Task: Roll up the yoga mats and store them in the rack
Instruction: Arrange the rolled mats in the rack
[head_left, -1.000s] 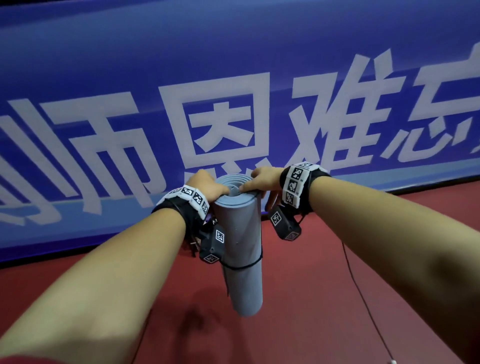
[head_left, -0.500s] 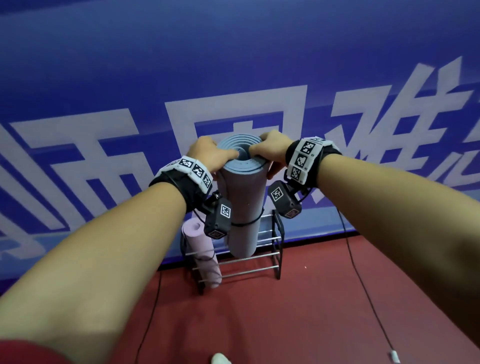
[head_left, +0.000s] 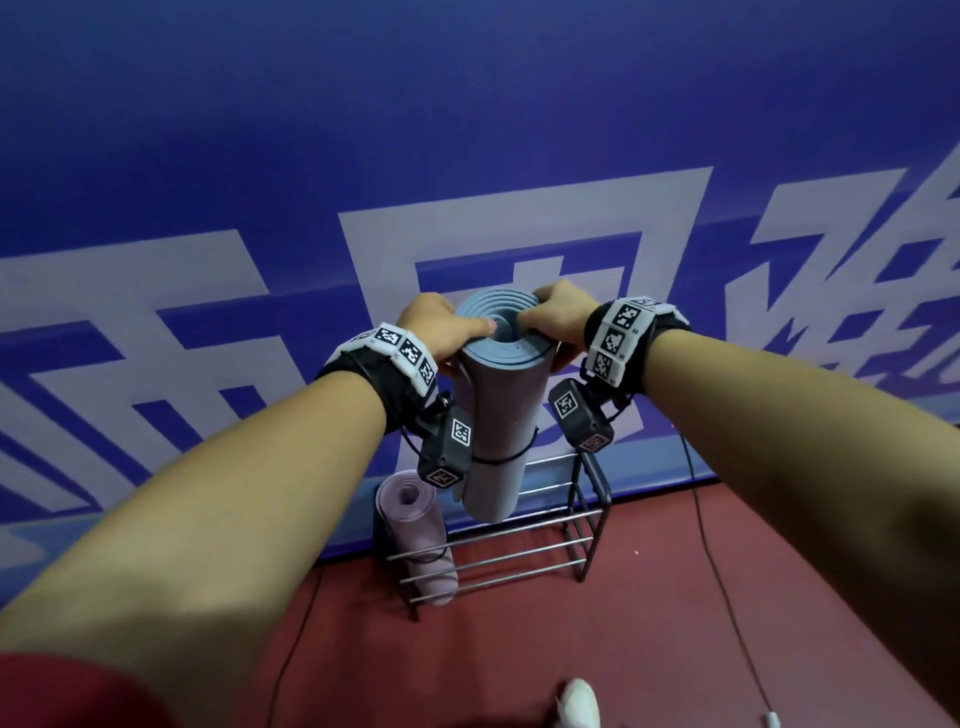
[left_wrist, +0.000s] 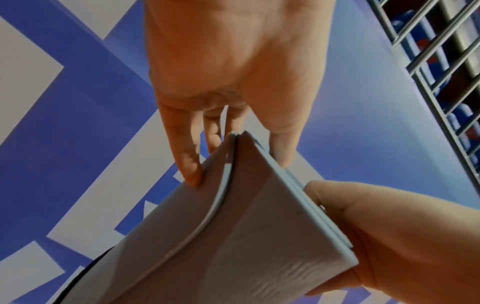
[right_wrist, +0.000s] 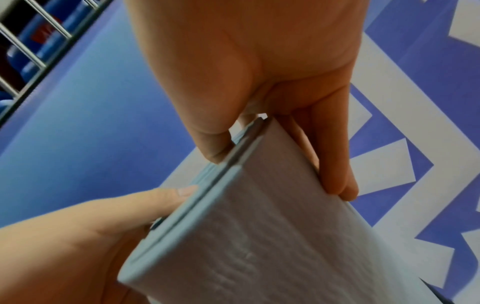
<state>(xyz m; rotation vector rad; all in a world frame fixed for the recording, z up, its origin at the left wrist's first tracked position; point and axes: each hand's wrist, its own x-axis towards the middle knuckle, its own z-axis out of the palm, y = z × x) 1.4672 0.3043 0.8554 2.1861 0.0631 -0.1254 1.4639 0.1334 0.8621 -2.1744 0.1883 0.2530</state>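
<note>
I hold a rolled grey-blue yoga mat (head_left: 498, 415) upright by its top end, a black strap around its middle. My left hand (head_left: 441, 327) grips the rim from the left, thumb on the spiral end. My right hand (head_left: 556, 317) grips the rim from the right. The roll hangs above the metal rack (head_left: 524, 551) by the wall. A rolled pink mat (head_left: 415, 530) stands in the rack's left end. In the left wrist view my left hand (left_wrist: 228, 156) pinches the grey mat (left_wrist: 233, 246); in the right wrist view my right hand (right_wrist: 275, 164) pinches the same mat (right_wrist: 272, 236).
A blue banner wall (head_left: 467, 130) with large white characters stands right behind the rack. The floor (head_left: 649, 649) is red. Thin black cables (head_left: 722, 571) trail across it on both sides of the rack. A white shoe tip (head_left: 579, 704) shows at the bottom edge.
The view has swung so the rack and pink mat came into sight, now nearer. Both hands keep their grip on the grey mat's top, carrying it over the rack.
</note>
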